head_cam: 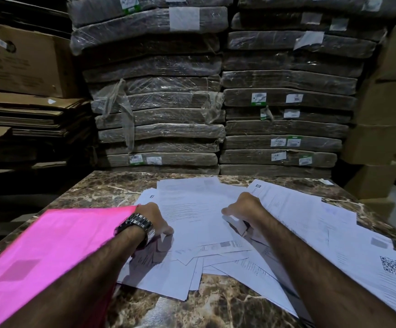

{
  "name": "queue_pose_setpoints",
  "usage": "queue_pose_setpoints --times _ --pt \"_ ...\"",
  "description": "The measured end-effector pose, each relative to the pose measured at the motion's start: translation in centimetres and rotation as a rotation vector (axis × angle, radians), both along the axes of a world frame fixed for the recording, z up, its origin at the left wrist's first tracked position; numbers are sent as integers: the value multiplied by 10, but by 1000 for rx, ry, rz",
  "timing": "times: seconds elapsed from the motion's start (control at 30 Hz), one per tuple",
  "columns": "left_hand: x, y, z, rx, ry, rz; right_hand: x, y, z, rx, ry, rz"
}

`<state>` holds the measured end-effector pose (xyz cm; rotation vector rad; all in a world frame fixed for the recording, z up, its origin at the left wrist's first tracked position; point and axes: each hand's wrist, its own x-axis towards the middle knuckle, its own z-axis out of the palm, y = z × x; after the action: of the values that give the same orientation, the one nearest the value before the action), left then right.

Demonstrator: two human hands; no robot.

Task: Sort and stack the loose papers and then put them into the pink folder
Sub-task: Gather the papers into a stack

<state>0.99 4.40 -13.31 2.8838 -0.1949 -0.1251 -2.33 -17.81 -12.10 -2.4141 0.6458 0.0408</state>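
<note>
Covering the marble bench (pixel 111 190) from 12 to 5 o'clock, loose papers (pixel 298 216) lie scattered. The pink folder (pixel 50 245) lies at 8 o'clock. The left hand (pixel 153 217) and right hand (pixel 245 208) have curled fingers pinching central sheets.

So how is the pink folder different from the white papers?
The pink folder is bright pink and one single piece; the papers are white with print, and there are many. The folder lies by itself at the left, while the papers are scattered and overlapping across the middle and right. Both lie on the marble table.
</note>
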Motion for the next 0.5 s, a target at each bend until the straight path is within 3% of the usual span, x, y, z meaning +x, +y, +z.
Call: queue_pose_setpoints --times 0.13,0.37,0.5 --pt "2 0 -4 14 -26 -14 0 -3 8 93 2 8" --pt "6 5 -14 -27 -45 -30 3 -5 13 422 140 -35" --pt "6 8 -17 -86 -44 -42 6 -1 18 578 79 -85"
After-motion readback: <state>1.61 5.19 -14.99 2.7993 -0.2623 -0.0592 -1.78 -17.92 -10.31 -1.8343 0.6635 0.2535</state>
